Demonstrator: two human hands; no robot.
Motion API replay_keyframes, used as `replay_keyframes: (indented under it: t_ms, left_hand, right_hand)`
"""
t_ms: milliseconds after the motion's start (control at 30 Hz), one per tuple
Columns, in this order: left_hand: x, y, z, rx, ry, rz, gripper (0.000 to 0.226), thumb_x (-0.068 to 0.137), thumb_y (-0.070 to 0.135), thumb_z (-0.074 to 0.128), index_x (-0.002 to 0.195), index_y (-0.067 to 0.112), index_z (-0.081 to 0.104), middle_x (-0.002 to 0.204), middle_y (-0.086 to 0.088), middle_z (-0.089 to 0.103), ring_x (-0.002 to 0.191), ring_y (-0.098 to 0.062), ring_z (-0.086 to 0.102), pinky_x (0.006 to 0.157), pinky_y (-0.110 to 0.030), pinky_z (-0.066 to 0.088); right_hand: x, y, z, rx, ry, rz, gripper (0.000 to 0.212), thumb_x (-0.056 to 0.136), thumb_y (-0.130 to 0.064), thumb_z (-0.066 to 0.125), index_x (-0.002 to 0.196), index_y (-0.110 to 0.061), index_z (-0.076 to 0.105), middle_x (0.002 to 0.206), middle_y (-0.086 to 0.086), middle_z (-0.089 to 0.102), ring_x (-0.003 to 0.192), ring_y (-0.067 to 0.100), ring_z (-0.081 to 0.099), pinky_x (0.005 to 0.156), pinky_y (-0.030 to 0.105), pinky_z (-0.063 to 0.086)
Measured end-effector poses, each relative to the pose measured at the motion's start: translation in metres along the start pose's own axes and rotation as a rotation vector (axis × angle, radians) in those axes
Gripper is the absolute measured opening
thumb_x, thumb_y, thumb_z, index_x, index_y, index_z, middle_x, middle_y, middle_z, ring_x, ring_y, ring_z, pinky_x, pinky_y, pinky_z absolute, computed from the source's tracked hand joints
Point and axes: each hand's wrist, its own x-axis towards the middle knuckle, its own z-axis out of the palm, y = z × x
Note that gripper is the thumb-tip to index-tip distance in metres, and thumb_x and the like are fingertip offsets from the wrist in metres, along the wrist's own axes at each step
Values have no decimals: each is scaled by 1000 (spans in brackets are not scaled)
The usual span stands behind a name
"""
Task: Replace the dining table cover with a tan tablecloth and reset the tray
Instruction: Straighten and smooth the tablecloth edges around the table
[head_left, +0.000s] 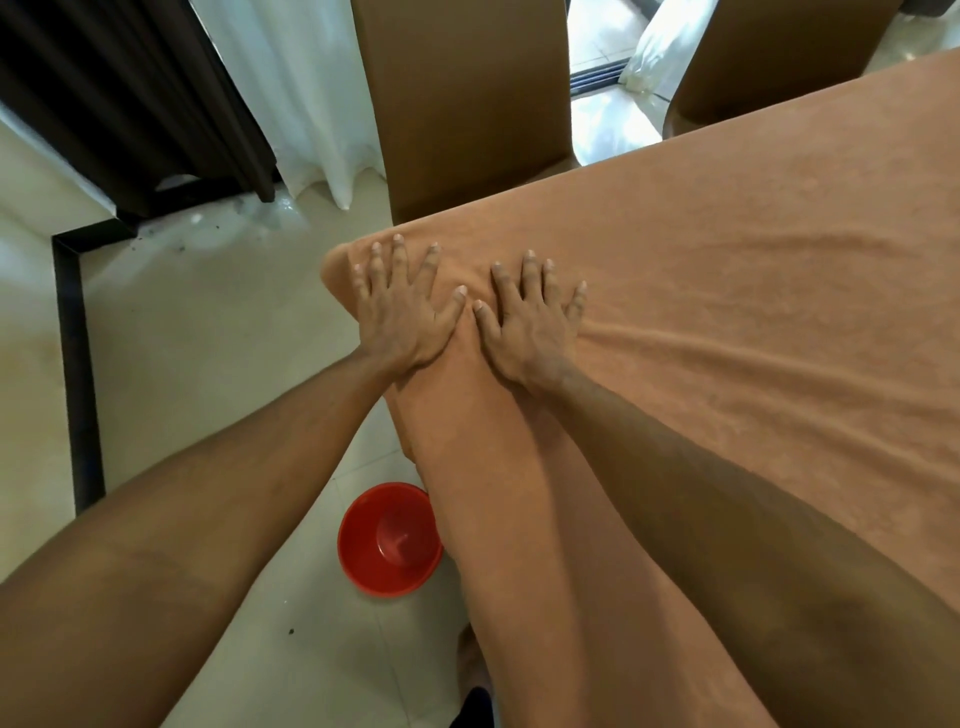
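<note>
1. Red basin (389, 540). Upright on the tiled floor (208, 364), at 6 o'clock from the left hand and just beside the hanging edge of the cloth. It looks empty.

2. Tan tablecloth (727, 312). The task's thing, already spread. It runs from a draped corner at 11 o'clock of frame centre out past 3 o'clock, and the near side falls over the edge toward 6 o'clock. Shallow ripples fan from the right hand toward 3 and 4 o'clock.

3. Left hand (402, 312). Flat on the cloth at the draped corner. Fingers are straight, spread wide and point to 12 o'clock; it holds nothing.

4. Right hand (530, 322). At 3 o'clock of the left hand, thumbs almost meeting. Fingers are wide and straight, palm pressing the cloth, nothing gripped.

5. Step in hand (judgement). Smoothing and seating the cloth at this corner.
   - Keep both palms flat.
   - Let the left hand pin the corner while the right sweeps toward 3 o'clock, which drives the ripples out to the free edge without bunching them.
   - Press lightly, since a hard drag could pull the overhang uneven.

6. Chair (462, 104). At 12 o'clock, its tan back close against the far edge. A second chair (779, 52) stands at 1 o'clock.

7. White curtain (291, 93) at 11 o'clock, dark curtain (130, 93) at 10 o'clock.

8. Tray. Not in view, so its reset is judged not yet done.
</note>
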Motion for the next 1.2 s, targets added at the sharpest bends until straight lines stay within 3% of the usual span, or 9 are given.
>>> replay_keyframes:
  t_ms: [200,567,667,800,933,1100,1200]
  left_hand:
    - [4,-8,0,-31,42,-73,75,95,67,17,158,27,14,165,-17,4,151,-39,-2,121,-56,6]
    - [39,-25,-5,-43,-19,-39,73,97,66,15,159,29,5,166,-15,0,152,-36,-4,121,-51,0]
    - [41,-26,-7,-42,-23,-34,72,97,67,14,159,30,4,166,-16,0,152,-36,-3,121,-51,0]
    - [39,-26,-10,-46,-34,-26,74,96,68,12,159,31,4,166,-15,-2,152,-35,-7,120,-52,-4]
    - [27,-21,-15,-44,-18,-13,74,98,65,12,159,23,7,166,-12,0,153,-31,-7,120,-50,-7]
    - [-27,-14,-9,-142,62,19,66,103,53,19,156,14,25,165,-10,15,153,-28,4,123,-49,-2]
    - [-56,-22,-5,-171,63,39,62,105,48,25,156,13,26,165,-10,14,153,-29,5,122,-50,-1]
  right_hand:
    - [4,-39,10,36,-21,-122,57,104,-47,18,159,-30,19,169,5,9,156,30,2,120,64,-7]
    - [30,-57,14,21,-37,-81,59,104,-48,13,161,-33,9,170,2,-1,156,26,-6,121,61,-9]
    - [30,-56,9,51,-48,-98,58,105,-49,19,160,-32,15,170,3,4,156,27,-3,122,59,-7]
    - [12,-39,1,79,3,-100,53,101,-52,33,148,-28,38,164,8,25,153,31,15,120,62,0]
    - [-33,-19,2,28,42,35,62,101,-56,28,156,-27,28,167,8,16,155,31,9,121,61,-3]
    - [-91,-59,14,87,-38,-149,62,104,-50,25,160,-23,19,169,6,11,156,27,4,123,57,-2]
    - [-121,-64,14,124,-63,-249,62,102,-47,35,158,-20,28,167,6,21,155,25,13,125,54,6]
